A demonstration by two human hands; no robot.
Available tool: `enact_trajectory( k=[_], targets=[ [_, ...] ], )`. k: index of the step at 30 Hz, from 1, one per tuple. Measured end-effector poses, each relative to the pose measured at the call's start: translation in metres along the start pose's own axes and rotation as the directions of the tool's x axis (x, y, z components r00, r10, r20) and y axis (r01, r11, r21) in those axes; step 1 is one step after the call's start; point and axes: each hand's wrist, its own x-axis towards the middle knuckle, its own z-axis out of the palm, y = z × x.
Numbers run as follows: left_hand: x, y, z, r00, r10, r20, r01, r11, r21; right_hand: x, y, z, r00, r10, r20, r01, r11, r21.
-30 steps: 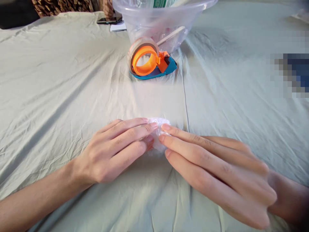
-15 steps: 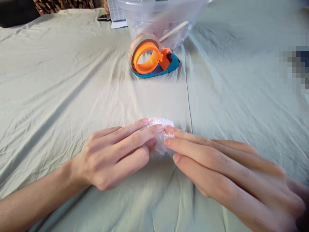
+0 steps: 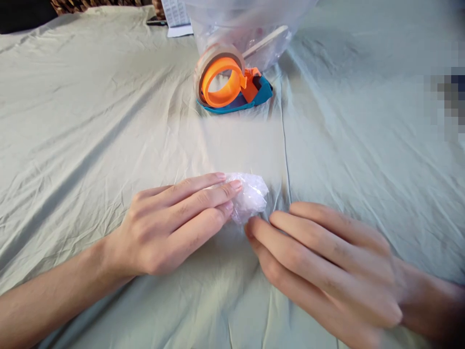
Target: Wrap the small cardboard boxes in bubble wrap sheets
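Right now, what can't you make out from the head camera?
All in the head view:
Plastic wrap, left side and inside: hidden by left fingers and its own folds.
Right fingers, whether touching it: angle and blur leave this unclear.
Clear tub, top: cut off by upper edge.
Printed sheet, text: too small.
Right-edge patch: pixelated.

A wrinkled pale-green cloth (image 3: 90, 121) bears a plastic bundle (image 3: 253, 194), tape dispenser (image 3: 236, 81), translucent tub (image 3: 240, 24), paper (image 3: 180, 31) and phone (image 3: 156, 22).

open cloth (image 3: 359, 145) either side; tape dispenser (image 3: 235, 89) blocking ahead, tub (image 3: 250, 14) behind
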Motion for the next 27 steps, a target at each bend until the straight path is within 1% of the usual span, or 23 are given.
enact_trajectory(
  k=[3,7,10,14,17,19,24,27],
  targets=[
    [-0.002,0.0,0.004,1.0,-0.015,-0.021,0.015,1.0,-0.008,0.0,0.004,0.007,0.998,-0.019,-0.06,0.018,1.0,-0.017],
    [-0.004,0.0,0.007,0.997,-0.047,-0.054,0.045,0.998,-0.041,0.001,0.011,0.009,0.999,-0.042,-0.018,0.042,0.999,-0.025],
    [-0.004,0.0,0.008,0.997,-0.059,-0.057,0.056,0.997,-0.054,0.003,0.014,0.007,0.999,-0.034,0.023,0.034,0.999,-0.013],
    [0.001,0.0,0.008,0.997,-0.049,-0.06,0.046,0.997,-0.062,0.003,0.016,0.006,0.999,-0.047,0.015,0.048,0.999,-0.019],
    [0.002,-0.001,0.006,0.997,-0.062,-0.037,0.059,0.996,-0.062,0.002,0.019,0.005,0.996,-0.089,0.012,0.089,0.995,-0.045],
    [0.002,-0.001,0.005,0.997,-0.062,-0.036,0.06,0.996,-0.072,0.001,0.022,0.005,0.993,-0.116,0.03,0.116,0.993,-0.028],
    [0.001,0.001,0.007,0.989,-0.146,-0.006,0.145,0.983,-0.109,-0.001,0.029,0.006,0.983,-0.173,0.06,0.173,0.985,-0.003],
    [0.001,0.001,0.009,0.991,-0.13,-0.044,0.123,0.984,-0.126,-0.002,0.033,0.008,0.98,-0.19,0.059,0.191,0.982,-0.004]
  ],
)
